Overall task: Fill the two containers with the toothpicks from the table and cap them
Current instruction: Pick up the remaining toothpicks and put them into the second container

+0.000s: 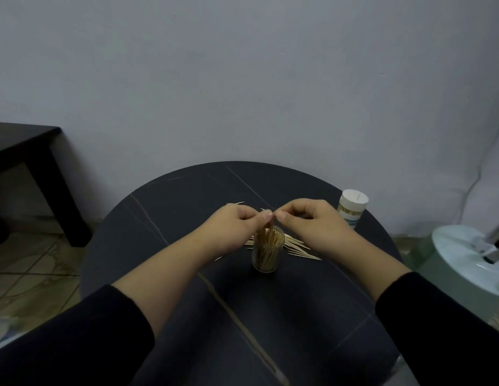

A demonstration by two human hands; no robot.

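Dark table (187, 218), toothpicks (268, 227) above container (266, 259)

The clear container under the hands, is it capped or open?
Open. The clear container stands uncapped, and toothpicks stick up out of its mouth.

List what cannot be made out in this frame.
1. Head view: how many pinched toothpicks the left hand and right hand hold; fingertips cover them.
2. Head view: the capped container label, too small to read; its base sits behind the right hand.
3. Head view: the loose toothpicks count; the open container and right hand hide some.
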